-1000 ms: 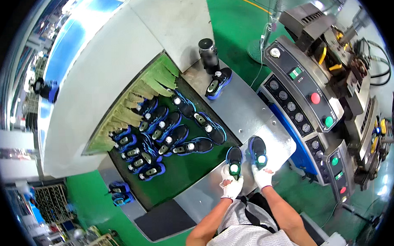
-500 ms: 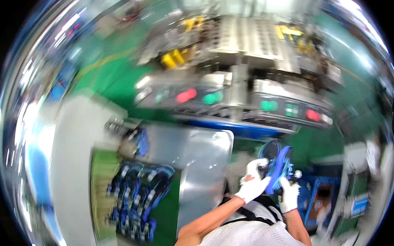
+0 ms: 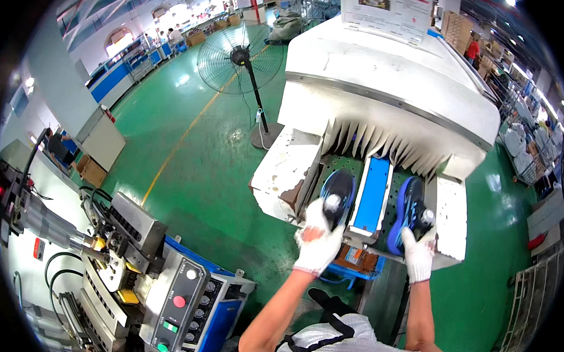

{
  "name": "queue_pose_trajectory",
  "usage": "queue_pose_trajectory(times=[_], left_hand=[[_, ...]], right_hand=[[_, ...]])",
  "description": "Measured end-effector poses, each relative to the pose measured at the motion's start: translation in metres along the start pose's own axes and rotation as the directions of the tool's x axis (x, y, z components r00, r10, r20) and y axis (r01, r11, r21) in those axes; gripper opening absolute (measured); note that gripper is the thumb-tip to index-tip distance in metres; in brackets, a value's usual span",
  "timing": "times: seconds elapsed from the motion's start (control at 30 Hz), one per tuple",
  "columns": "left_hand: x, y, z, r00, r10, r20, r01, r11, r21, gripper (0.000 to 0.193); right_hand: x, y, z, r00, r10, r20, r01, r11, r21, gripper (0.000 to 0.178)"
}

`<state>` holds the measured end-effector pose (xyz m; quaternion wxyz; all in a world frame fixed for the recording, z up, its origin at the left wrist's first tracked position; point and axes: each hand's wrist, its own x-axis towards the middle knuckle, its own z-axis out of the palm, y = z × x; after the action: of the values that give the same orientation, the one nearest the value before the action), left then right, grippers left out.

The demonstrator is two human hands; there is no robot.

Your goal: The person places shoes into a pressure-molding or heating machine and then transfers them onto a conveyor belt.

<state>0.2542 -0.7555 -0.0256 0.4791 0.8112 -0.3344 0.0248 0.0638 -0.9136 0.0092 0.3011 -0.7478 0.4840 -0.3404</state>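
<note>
Nearest: wearer's left hand (image 3: pixel 319 240), white glove, fingers closed round the heel end of a dark shoe (image 3: pixel 340 185) with blue edging. Shoe sits sole down at the left lane of the machine mouth, toe pointing in. Right hand (image 3: pixel 419 253), also gloved, grips the heel end of the second shoe (image 3: pixel 412 205) in the right lane; that one's tipped, blue sole toward the middle. Blue strip (image 3: pixel 371 194) runs between the lanes, clear of both shoes. Below the mouth, a blue stand (image 3: pixel 359 263) with a brown top (partly behind the left hand, can't make out more). Off to the left, a control panel (image 3: pixel 179 303) with red and green buttons. Past the shoes, pale slit curtain (image 3: pixel 386 141), then white hood (image 3: pixel 384 70). Farther back, a floor fan (image 3: pixel 239 55) on green floor (image 3: pixel 189 173).
</note>
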Motion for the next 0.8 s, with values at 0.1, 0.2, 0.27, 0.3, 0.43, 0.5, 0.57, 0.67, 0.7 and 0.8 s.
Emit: queue_pose_trajectory(times=[0.1,0.2,0.27,0.3,0.43,0.5,0.57,0.67,0.7,0.8], left_hand=[[0.089,-0.023,0.056,0.969,-0.190,0.160,0.165,0.974,0.157,0.074],[0.151,-0.052,0.084,0.973,-0.163,0.161,0.155,0.986,0.058,0.069],[0.149,-0.071,0.071,0.976,-0.168,0.137,0.162,0.985,0.058,0.062],[0.150,-0.049,0.076,0.978,-0.123,0.171,0.110,0.990,0.085,0.059],[-0.022,-0.070,0.045,0.990,-0.106,-0.095,0.104,0.994,-0.024,0.072],[-0.118,-0.075,-0.053,0.861,-0.487,0.144,0.499,0.865,-0.059,0.067],[-0.257,-0.100,-0.111,0.599,-0.797,-0.084,0.801,0.594,0.070,0.053],[-0.535,-0.077,-0.155,-0.020,-0.699,-0.715,0.997,0.038,-0.065,0.047],[-0.599,-0.041,-0.184,-0.239,-0.713,-0.659,0.971,-0.163,-0.175,0.049],[-0.784,0.077,-0.164,-0.583,-0.061,-0.810,0.808,-0.151,-0.570,0.039]], right_hand=[[0.085,0.027,0.055,0.997,0.023,0.072,-0.002,0.960,-0.280,0.086],[0.159,0.041,0.116,0.999,-0.052,0.000,0.050,0.944,-0.326,0.079],[0.174,-0.016,0.132,0.938,0.164,0.304,0.056,0.796,-0.603,0.080],[0.190,0.025,0.139,0.979,-0.176,0.105,0.202,0.749,-0.631,0.071],[0.031,-0.099,0.147,0.820,-0.573,-0.002,0.568,0.812,0.136,0.050],[-0.021,-0.082,0.200,0.698,-0.637,0.328,0.472,0.753,0.458,0.051],[-0.105,-0.061,0.264,0.285,-0.613,0.737,0.254,0.790,0.558,0.056],[-0.251,-0.076,0.259,-0.385,-0.465,0.797,0.185,0.807,0.560,0.063],[-0.287,-0.080,0.250,-0.474,-0.468,0.746,0.211,0.762,0.612,0.064],[-0.383,-0.080,0.206,-0.690,-0.384,0.613,0.250,0.669,0.700,0.068]])
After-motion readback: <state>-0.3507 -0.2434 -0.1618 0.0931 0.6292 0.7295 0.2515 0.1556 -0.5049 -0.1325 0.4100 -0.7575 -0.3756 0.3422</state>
